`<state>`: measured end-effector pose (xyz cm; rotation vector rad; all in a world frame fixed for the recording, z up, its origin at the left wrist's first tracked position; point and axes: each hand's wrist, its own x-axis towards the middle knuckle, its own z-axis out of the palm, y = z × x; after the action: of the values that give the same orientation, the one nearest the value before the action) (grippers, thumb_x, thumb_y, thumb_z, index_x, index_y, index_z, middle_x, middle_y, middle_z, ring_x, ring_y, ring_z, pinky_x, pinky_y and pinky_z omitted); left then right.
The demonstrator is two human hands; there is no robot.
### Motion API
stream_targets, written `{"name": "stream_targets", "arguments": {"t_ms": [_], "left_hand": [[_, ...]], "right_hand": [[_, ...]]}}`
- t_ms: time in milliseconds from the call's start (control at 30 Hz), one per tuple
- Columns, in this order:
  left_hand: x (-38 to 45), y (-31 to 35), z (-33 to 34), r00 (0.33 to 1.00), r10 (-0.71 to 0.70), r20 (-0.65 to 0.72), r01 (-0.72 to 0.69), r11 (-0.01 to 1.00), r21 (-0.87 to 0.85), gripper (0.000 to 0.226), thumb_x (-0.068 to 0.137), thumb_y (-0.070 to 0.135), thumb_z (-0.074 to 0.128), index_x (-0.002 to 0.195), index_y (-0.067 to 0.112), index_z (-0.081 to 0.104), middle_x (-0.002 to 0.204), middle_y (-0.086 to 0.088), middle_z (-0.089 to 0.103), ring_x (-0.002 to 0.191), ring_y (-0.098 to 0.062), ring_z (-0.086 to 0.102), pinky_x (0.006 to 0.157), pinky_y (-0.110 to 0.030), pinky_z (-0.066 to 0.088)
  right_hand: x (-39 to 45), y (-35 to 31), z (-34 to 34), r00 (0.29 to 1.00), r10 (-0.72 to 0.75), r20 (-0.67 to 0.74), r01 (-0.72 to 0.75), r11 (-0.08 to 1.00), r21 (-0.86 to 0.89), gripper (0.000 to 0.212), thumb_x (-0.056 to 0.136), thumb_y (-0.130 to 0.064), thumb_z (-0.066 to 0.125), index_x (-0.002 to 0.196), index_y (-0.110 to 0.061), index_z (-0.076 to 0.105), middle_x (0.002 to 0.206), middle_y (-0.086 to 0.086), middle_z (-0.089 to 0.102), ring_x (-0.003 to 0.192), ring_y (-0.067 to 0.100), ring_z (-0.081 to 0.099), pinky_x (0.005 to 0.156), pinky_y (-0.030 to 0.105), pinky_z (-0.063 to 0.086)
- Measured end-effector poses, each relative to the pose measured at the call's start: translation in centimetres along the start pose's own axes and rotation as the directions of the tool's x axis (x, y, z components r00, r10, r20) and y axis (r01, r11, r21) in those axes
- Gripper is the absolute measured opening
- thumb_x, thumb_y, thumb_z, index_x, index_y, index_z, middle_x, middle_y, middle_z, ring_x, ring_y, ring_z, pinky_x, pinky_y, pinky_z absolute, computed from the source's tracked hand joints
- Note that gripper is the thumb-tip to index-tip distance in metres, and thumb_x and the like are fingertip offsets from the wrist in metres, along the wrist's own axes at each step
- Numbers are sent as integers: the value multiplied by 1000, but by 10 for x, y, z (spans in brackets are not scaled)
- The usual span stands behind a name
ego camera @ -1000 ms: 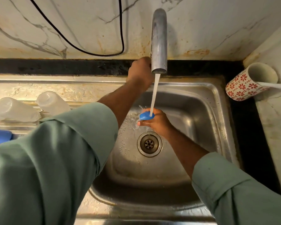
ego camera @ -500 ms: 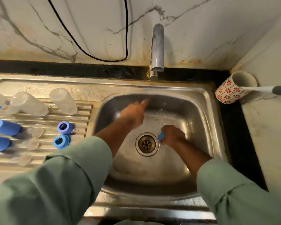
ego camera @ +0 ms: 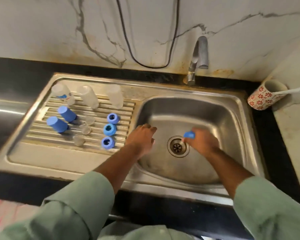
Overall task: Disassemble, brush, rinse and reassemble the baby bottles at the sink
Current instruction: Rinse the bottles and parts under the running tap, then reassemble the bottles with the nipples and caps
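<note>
My right hand [ego camera: 203, 143] grips a small blue bottle part [ego camera: 189, 134] low in the sink basin [ego camera: 232, 129], just right of the drain [ego camera: 177, 146]. My left hand [ego camera: 142, 138] hovers at the basin's left edge, fingers loosely curled, holding nothing. On the drainboard [ego camera: 42, 153] lie three clear bottles [ego camera: 87, 97], two blue caps [ego camera: 67, 113], three blue collar rings [ego camera: 109, 129] and three clear nipples [ego camera: 85, 130]. No water comes from the tap [ego camera: 199, 54].
A red-flowered mug [ego camera: 264, 97] lies tilted at the right corner with a brush handle [ego camera: 296, 90] sticking out. A black cable [ego camera: 145, 64] hangs on the marble wall. Black counter surrounds the sink.
The water has stopped. My left hand came down from the tap to the basin's left edge. My right hand lowered the blue part toward the drain. The view swung left onto the drainboard.
</note>
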<state>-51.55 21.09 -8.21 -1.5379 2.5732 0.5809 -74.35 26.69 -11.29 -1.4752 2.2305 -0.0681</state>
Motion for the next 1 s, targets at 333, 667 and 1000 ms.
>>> {"name": "stream_targets", "arguments": {"t_ms": [333, 667, 1000], "left_hand": [[-121, -157, -19, 937, -65, -343, 6, 985, -170, 31, 90, 18, 62, 119, 15, 70, 114, -7, 67, 105, -32, 61, 89, -39, 51], [-172, -354, -21, 943, -126, -307, 112, 992, -61, 26, 77, 14, 79, 102, 9, 74, 105, -9, 70, 93, -32, 67, 79, -37, 56], [-188, -399, -16, 943, -37, -330, 9, 996, -84, 12, 92, 24, 64, 98, 17, 71, 107, -4, 63, 106, -21, 57, 93, -35, 49]], "right_hand": [[-47, -161, -11, 941, -260, -215, 309, 920, 239, 58, 71, -16, 84, 122, -13, 58, 109, 2, 58, 99, 21, 54, 82, 26, 35], [-84, -391, 89, 829, -549, -105, 558, 813, 167, 62, 75, -11, 76, 133, -13, 55, 129, 9, 56, 119, 28, 51, 101, 35, 39], [-81, -454, 146, 722, -685, -102, 616, 702, -358, 63, 53, -5, 89, 112, -12, 67, 105, 16, 60, 84, 35, 62, 63, 45, 57]]}}
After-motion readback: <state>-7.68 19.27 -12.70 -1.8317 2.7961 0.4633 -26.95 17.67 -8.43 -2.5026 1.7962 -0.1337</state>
